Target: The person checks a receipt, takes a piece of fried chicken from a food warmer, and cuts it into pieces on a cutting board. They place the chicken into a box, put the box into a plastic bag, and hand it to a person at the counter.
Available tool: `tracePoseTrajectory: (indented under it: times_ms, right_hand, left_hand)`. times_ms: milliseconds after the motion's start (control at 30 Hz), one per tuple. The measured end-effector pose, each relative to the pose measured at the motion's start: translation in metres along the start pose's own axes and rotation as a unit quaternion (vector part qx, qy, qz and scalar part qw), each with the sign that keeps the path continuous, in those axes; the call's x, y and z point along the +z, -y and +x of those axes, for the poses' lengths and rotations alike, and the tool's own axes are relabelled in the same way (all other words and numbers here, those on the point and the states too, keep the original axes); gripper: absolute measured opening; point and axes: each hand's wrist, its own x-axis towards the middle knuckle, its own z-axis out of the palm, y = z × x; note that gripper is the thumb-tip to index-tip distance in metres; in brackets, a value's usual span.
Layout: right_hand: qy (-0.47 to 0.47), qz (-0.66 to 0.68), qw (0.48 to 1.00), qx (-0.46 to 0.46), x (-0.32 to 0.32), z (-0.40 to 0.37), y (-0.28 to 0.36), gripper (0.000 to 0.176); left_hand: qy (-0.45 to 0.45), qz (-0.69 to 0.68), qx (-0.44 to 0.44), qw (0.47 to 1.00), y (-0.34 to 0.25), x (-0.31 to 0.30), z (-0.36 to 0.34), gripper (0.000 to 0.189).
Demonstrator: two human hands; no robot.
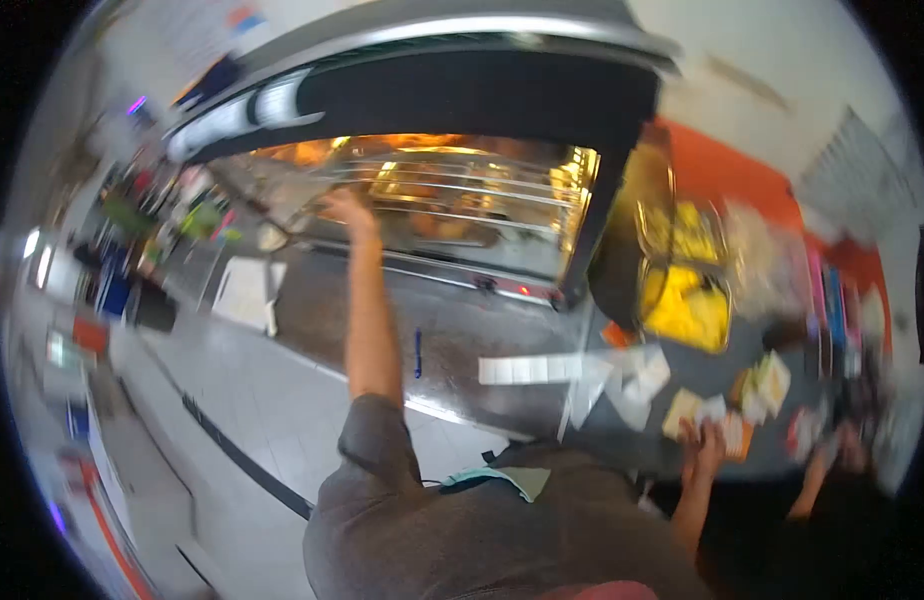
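My left hand (344,208) is stretched far out to the lower left corner of a lit, glass-fronted warmer (452,200) with metal racks and browned food inside. Its fingers lie at the front rack edge; blur hides whether they grip anything. My right hand (702,438) rests with fingers spread on the dark counter (462,330), touching white and orange paper slips (727,425). A blue pen (418,352) lies on the counter beside my left forearm.
The warmer's door (642,230) stands swung open to the right, next to trays of yellow food (687,305). More papers (542,370) lie along the counter. Another person's hand (847,445) reaches in at the right. The tiled floor (232,400) lies to the left.
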Motion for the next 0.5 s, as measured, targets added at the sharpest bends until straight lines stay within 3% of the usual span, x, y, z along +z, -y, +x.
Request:
tracePoseTrajectory:
  times_ms: [33,67,100,167,233,267,300,333,367,400,433,467,500]
  right_hand:
    - [0.048,0.033,0.998,-0.036,-0.020,0.016,-0.016,0.036]
    - [0.099,0.037,0.989,-0.102,-0.039,0.026,-0.027,0.031]
    - [0.064,0.074,0.991,-0.090,-0.034,0.013,-0.015,0.025]
    - [0.059,0.096,0.989,-0.094,-0.056,0.005,-0.004,0.019]
    - [-0.017,0.092,0.993,-0.071,-0.069,-0.014,0.012,0.017]
    - [-0.035,0.096,0.993,-0.066,-0.080,-0.014,0.012,0.015]
    - [-0.042,0.094,0.992,-0.069,-0.092,-0.016,0.011,0.015]
    - [-0.066,0.102,0.991,-0.053,-0.098,-0.019,0.005,0.014]
    - [-0.089,0.110,0.989,-0.037,-0.107,-0.018,0.000,0.014]
    - [-0.086,0.114,0.989,-0.037,-0.115,-0.018,-0.006,0.014]
    - [-0.106,0.112,0.988,-0.012,-0.123,-0.018,-0.013,0.014]
    - [-0.126,0.110,0.986,0.011,-0.133,-0.015,-0.022,0.015]
    - [-0.133,0.118,0.984,0.024,-0.144,-0.009,-0.034,0.015]
  left_hand:
    - [0.060,-0.191,-0.035,0.979,0.015,-0.015,0.019,0.067]
    - [0.152,0.016,-0.035,0.988,0.066,-0.038,0.079,0.059]
    - [0.218,0.019,-0.076,0.973,0.049,0.018,-0.007,0.059]
    - [0.171,-0.011,-0.120,0.978,-0.006,-0.023,0.013,0.056]
    - [0.064,-0.035,-0.137,0.988,-0.056,-0.035,0.027,0.054]
    - [-0.012,-0.047,-0.130,0.990,-0.096,-0.004,-0.033,0.052]
    - [-0.008,-0.048,-0.135,0.990,-0.072,-0.021,-0.015,0.052]
    - [-0.027,0.180,-0.003,0.983,-0.038,-0.044,0.016,0.049]
    - [-0.045,0.396,0.130,0.908,-0.020,-0.051,0.027,0.046]
    - [-0.046,0.245,0.233,0.940,-0.034,-0.037,-0.015,0.040]
    - [-0.042,0.084,0.331,0.939,-0.062,-0.014,-0.089,0.035]
    - [0.037,0.126,0.364,0.922,-0.076,-0.003,-0.161,0.024]
    - [0.247,0.064,0.407,0.877,-0.105,0.006,-0.254,0.020]
